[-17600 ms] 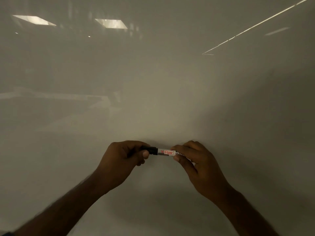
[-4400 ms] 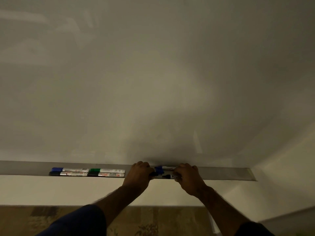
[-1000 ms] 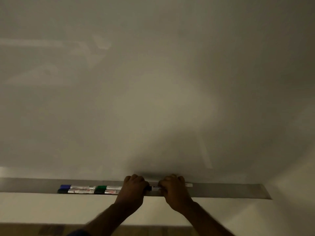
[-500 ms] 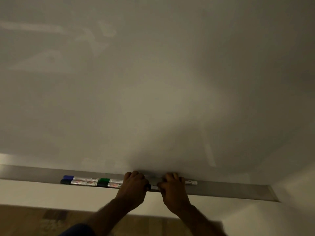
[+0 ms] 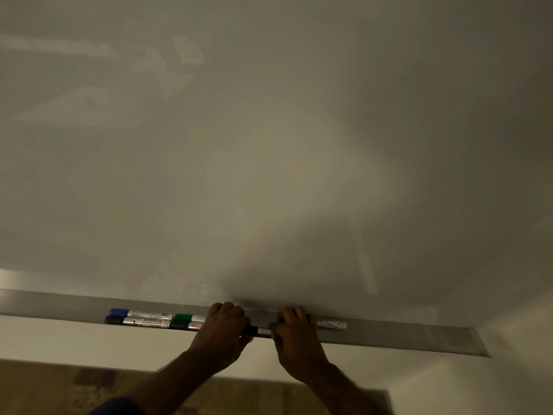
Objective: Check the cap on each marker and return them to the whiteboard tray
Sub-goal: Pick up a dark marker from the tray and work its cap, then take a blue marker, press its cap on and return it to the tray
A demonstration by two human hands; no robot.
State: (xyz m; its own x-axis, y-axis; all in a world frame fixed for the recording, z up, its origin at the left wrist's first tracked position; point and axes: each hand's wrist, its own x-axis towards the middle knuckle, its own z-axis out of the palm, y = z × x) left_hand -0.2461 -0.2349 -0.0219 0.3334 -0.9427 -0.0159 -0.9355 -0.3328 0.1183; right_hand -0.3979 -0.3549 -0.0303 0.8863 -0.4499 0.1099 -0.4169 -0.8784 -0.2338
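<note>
- Dim whiteboard (image 5: 269,145) fills the view, with its grey tray (image 5: 404,336) running along the bottom edge.
- Left hand (image 5: 223,330) is closed over the black cap end and right hand (image 5: 294,333) is closed round the barrel of a black marker (image 5: 258,330), held at the tray's front lip.
- Best done by pushing cap and barrel squarely together until seated, then laying the marker flat inside the tray.
- Four markers (image 5: 149,318) lie further left in the tray; another marker (image 5: 332,324) lies just right of the hands.

Four markers (image 5: 155,318) lie in the tray (image 5: 404,336), left of both hands (image 5: 263,330).
</note>
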